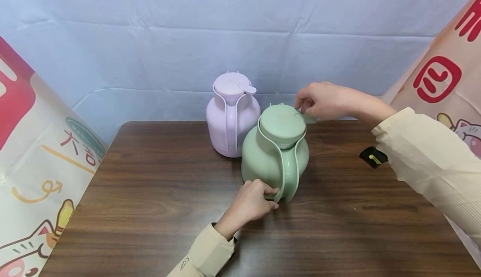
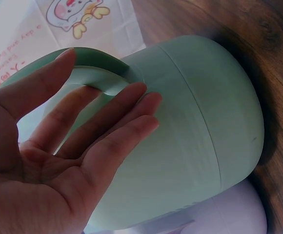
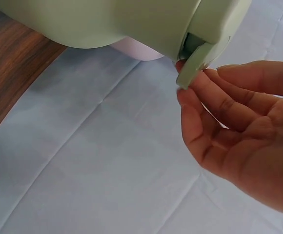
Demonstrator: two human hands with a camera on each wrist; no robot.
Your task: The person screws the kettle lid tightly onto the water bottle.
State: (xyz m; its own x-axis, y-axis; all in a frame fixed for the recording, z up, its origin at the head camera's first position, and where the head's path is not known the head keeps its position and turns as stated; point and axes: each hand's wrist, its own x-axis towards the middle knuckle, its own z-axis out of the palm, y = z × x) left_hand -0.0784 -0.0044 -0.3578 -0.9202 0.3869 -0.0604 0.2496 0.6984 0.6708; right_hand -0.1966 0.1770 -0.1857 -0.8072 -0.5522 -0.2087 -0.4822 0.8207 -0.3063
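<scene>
A green thermos jug (image 1: 259,164) stands on the table with its handle (image 1: 290,172) toward me. My left hand (image 1: 253,202) is low at that handle. In the left wrist view its fingers (image 2: 127,105) reach out fairly straight beside the handle and body, the thumb near the handle's outer edge. My right hand (image 1: 325,99) is at the lid (image 1: 283,122), its curled fingertips at the small lid tab (image 3: 195,63). The tab partly hides the fingertips. Close behind, to the left, stands a lilac thermos jug (image 1: 216,120), its lid on, touched by neither hand.
The dark wooden table (image 1: 158,210) ends at a pale blue cloth backdrop (image 1: 169,51) just behind the jugs. Printed cartoon sheets hang at the left (image 1: 34,164) and right (image 1: 447,93). A black strap end (image 1: 373,157) hangs by the right sleeve.
</scene>
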